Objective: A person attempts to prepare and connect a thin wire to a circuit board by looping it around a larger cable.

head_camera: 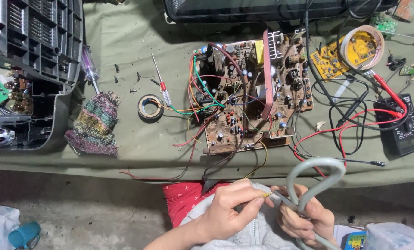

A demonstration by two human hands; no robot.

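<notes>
Scissors (308, 194) sit gripped in the right hand (304, 217), left hand (230, 208) pinching a yellow wire (266, 195).

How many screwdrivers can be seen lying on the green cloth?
3. A purple-handled screwdriver lies by the dark plastic casing; a red-and-clear screwdriver lies beside the tape roll; an orange-handled screwdriver lies at the right edge. Wires may hide others.
</notes>
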